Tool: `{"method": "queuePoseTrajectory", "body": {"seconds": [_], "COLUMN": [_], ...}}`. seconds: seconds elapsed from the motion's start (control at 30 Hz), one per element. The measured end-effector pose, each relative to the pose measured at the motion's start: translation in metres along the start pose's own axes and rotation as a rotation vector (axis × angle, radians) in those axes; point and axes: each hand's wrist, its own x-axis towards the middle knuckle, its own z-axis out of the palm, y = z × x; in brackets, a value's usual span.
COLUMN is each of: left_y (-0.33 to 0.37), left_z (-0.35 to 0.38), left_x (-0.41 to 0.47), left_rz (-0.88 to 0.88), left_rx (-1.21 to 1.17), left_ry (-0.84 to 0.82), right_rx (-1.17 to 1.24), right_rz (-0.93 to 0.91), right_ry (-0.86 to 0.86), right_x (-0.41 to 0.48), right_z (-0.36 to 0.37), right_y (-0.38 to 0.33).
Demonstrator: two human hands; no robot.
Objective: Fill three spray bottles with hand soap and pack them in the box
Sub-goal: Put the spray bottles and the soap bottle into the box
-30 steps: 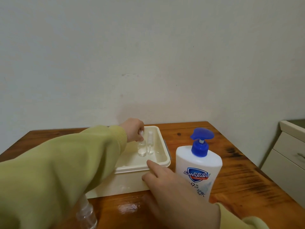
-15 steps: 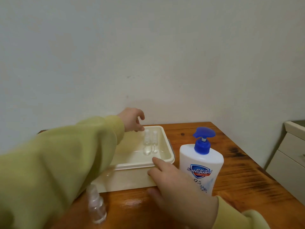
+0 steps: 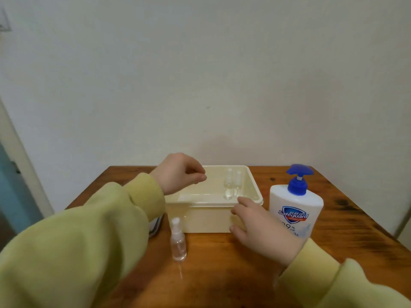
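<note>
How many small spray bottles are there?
3. Two bottles stand side by side in the box; one bottle stands on the table before it. The sleeve could hide others.

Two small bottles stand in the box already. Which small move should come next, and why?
Probably lower the left hand to grip the spray bottle standing on the table in front of the box. Inside it two bottles stand upright, this third one is outside, and that hand holds nothing.
</note>
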Motion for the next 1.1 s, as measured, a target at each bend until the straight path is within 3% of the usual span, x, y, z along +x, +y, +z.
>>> {"method": "queuePoseTrajectory", "body": {"seconds": [0.53,1.1], "left_y": [-0.034,-0.02], "left_z": [0.024,0.006], "left_x": [-0.08,-0.08], "left_rz": [-0.125,-0.114], "left_rx": [0.095,-0.103], "left_ry": [-0.167,-0.167], "right_rx": [0.018,0.024], "right_rz": [0.025,0.009], "right_ry": [0.01,0.021], "right_x": [-0.002,0.0], "right_z": [0.005,0.006], "right_y": [-0.001,0.002]}}
